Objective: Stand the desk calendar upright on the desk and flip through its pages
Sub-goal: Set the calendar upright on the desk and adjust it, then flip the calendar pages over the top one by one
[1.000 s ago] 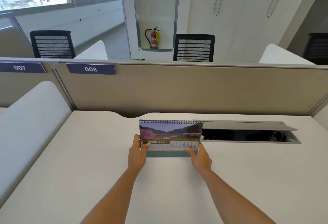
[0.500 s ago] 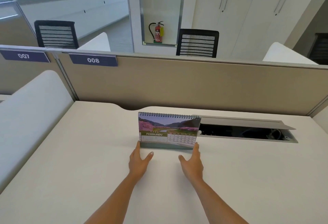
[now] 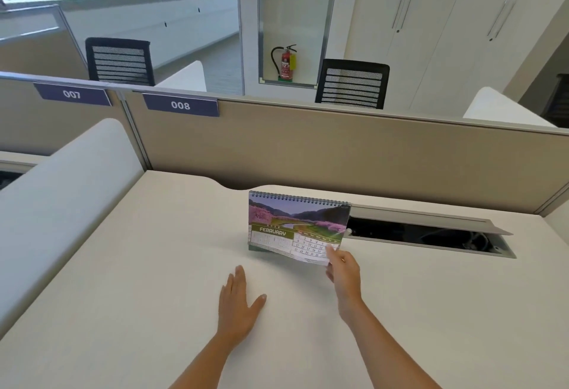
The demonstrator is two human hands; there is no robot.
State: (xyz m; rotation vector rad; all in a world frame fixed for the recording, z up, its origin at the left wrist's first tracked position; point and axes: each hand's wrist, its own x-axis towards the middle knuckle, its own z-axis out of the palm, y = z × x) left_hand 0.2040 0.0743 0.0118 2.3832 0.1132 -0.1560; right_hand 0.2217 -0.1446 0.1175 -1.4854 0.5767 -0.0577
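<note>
A spiral-bound desk calendar stands upright on the white desk, showing a February page with a pink-blossom landscape. My right hand pinches the lower right corner of that front page and lifts it away from the stand, so the page curls outward. My left hand lies flat on the desk in front of the calendar's left side, fingers apart, holding nothing and not touching the calendar.
An open cable tray with a raised grey lid is sunk into the desk right of the calendar. A beige partition closes the far edge. A white side divider runs along the left.
Both hands let go of the standing calendar and drew back. My right hand then took the page's lower right corner and lifted it. My left hand settled flat on the desk.
</note>
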